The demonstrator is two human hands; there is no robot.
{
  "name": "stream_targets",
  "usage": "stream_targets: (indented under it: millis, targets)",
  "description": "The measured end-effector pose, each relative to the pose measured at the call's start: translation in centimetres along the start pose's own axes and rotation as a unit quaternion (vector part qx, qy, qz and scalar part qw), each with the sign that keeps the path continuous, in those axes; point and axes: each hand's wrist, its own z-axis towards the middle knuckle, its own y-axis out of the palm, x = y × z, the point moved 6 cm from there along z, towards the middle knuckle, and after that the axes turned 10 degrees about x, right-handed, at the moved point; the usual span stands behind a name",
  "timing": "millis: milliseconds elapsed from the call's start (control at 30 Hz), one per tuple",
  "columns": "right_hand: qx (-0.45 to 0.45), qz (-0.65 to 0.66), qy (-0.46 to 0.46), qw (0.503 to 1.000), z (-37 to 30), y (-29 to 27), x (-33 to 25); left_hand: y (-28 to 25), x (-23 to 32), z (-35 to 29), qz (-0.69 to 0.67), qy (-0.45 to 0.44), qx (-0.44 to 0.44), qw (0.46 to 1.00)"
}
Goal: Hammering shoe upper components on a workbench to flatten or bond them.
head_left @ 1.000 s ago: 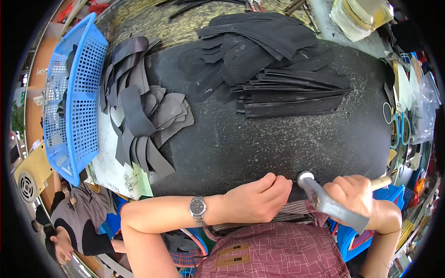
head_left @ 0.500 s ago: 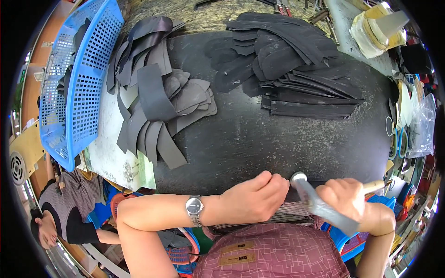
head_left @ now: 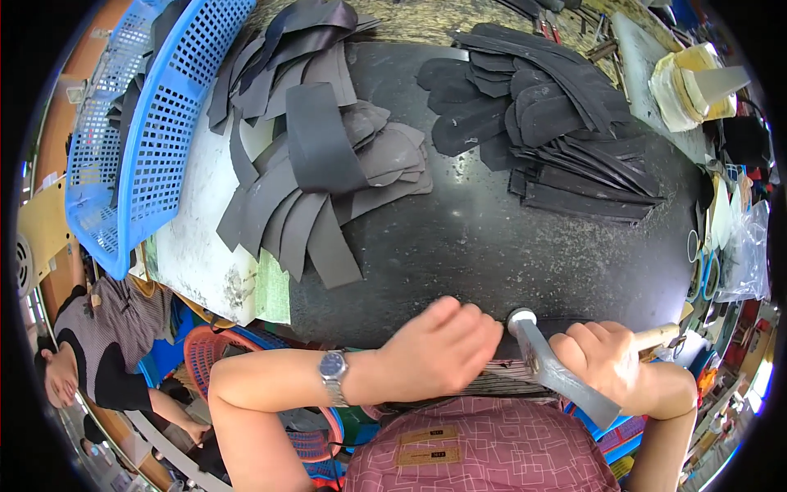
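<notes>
My right hand [head_left: 605,354] is wrapped round a hammer [head_left: 551,361] with a grey metal head and a pale wooden handle. The round face of its head rests at or just above the near edge of the black work surface [head_left: 492,254], close to a dark strip [head_left: 578,325]. Left of the hammer, my left hand [head_left: 434,348] is closed with its fingers curled at the same edge. Whatever those fingers hold, if anything, is hidden. Farther back lie a pile of grey-black cut pieces [head_left: 324,139] on the left and a pile of black pieces [head_left: 541,98] on the right.
A blue plastic basket [head_left: 168,123] with dark pieces stands at the left. A yellowed pot [head_left: 679,94] with a pale cone is at the back right. Scissors [head_left: 710,275] and a clear plastic bag [head_left: 748,250] hang at the right side. A co-worker [head_left: 111,344] sits at the left.
The view has shifted, so the piles appear farther right. My left hand has turned and drawn slightly left from the hammer head. My right hand keeps its grip on the hammer.
</notes>
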Motion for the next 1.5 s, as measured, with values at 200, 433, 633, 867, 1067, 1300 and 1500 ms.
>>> stream_targets:
  millis: [200, 433, 633, 867, 1067, 1300, 1500]
  targets:
    - [0.012, 0.019, -0.006, 1.000, 1.4, 0.0, -0.6, -0.8, 1.1, -1.1, 0.143, 0.064, -0.004, 0.988]
    - [-0.011, 0.021, -0.020, 1.000, 3.0, 0.4, -1.2, -1.7, 0.6, -2.3, 0.113, -0.034, 0.047, 0.992]
    - [-0.028, 0.015, -0.010, 0.999, 3.3, 0.7, -1.6, -2.0, -0.1, -4.6, 0.089, -0.201, 0.165, 0.961]
    - [-0.032, 0.008, -0.042, 0.999, 4.3, -0.1, -1.8, -2.0, 1.7, -4.8, 0.190, -0.136, 0.176, 0.956]
    - [-0.040, -0.023, -0.087, 0.995, 5.1, 0.1, -2.5, -1.4, 2.6, -4.1, 0.277, -0.063, 0.114, 0.952]
    - [-0.019, -0.033, -0.102, 0.994, 5.1, -0.6, -2.5, -2.2, 1.0, -3.3, 0.210, 0.013, 0.059, 0.976]
    - [-0.057, -0.012, -0.080, 0.995, 4.4, 1.2, -2.3, -2.3, -0.5, -5.1, 0.056, -0.207, 0.153, 0.965]
